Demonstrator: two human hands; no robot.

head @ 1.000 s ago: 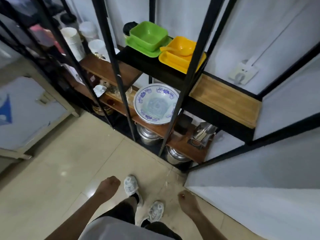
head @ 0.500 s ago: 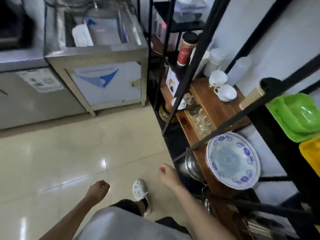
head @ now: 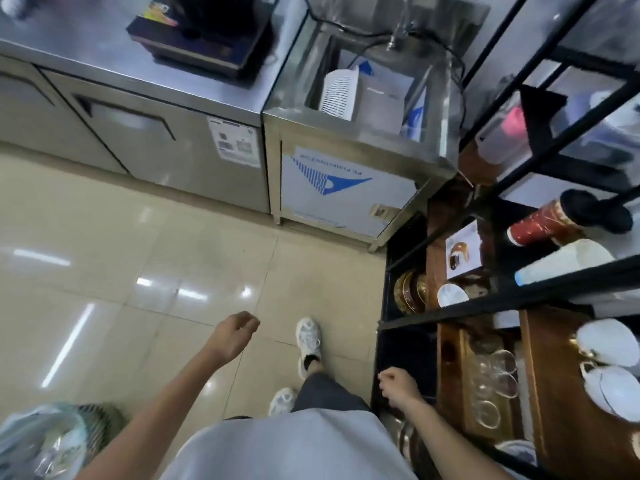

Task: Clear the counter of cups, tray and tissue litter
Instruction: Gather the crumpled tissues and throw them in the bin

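Observation:
Both my hands hang in front of me over the tiled floor and hold nothing. My left hand [head: 232,332] has loosely curled fingers above the floor tiles. My right hand [head: 396,382] is loosely curled too, close to the black frame of the shelf rack [head: 450,315] on my right. A steel counter [head: 86,46] runs along the top left with a dark appliance [head: 204,39] on it. No cups, tray or tissue show on that counter from here.
A steel sink unit [head: 349,133] holds a white perforated basket [head: 339,95]. The rack carries white teacups [head: 604,344], glasses [head: 493,379], a red canister [head: 540,223] and paper cups [head: 561,263]. A bin lined with a plastic bag [head: 45,441] stands bottom left.
My view has swung left from the shelf rack toward the steel counter and sink, and I have stepped closer to them. Both hands stay loosely curled and hold nothing.

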